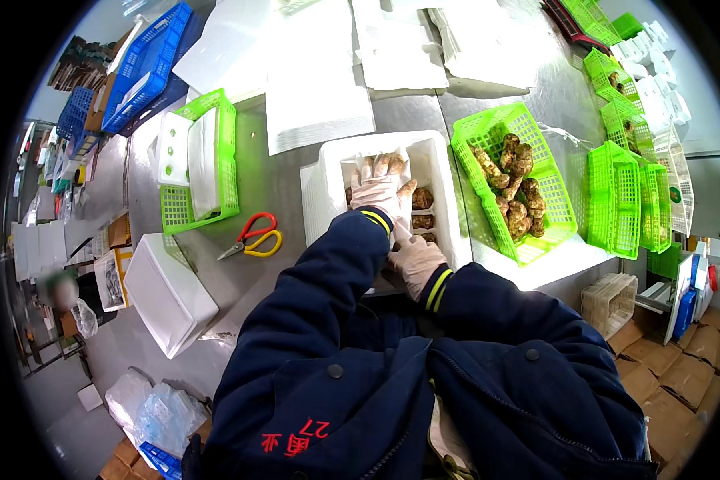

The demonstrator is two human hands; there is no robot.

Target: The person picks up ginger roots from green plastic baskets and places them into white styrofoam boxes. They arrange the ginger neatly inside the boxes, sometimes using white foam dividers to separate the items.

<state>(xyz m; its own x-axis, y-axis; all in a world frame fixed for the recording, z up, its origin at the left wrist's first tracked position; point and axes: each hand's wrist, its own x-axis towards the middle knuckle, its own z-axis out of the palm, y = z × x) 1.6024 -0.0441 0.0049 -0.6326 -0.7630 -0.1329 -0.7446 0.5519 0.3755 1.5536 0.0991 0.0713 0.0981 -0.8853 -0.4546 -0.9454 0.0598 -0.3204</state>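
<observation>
My left hand (379, 187), in a soiled pale glove, lies palm down with fingers spread on white sheet material inside a white foam box (447, 180). Brown mushrooms (423, 198) show in rows at the box's right side. At the near edge of the box is my right hand (417, 259), also gloved, its fingers bent close to the edge of the white sheet; whether it grips the sheet is not plain. To the right, a green plastic basket (555, 174) holds several thick brown mushrooms (516, 162).
Scissors with red and yellow handles (263, 235) lie on the steel table (276, 180). Left of them are a green basket (229, 156) with white trays and a white foam box (171, 297). White sheets (318, 108) are stacked beyond. More green baskets (613, 198) stand far right.
</observation>
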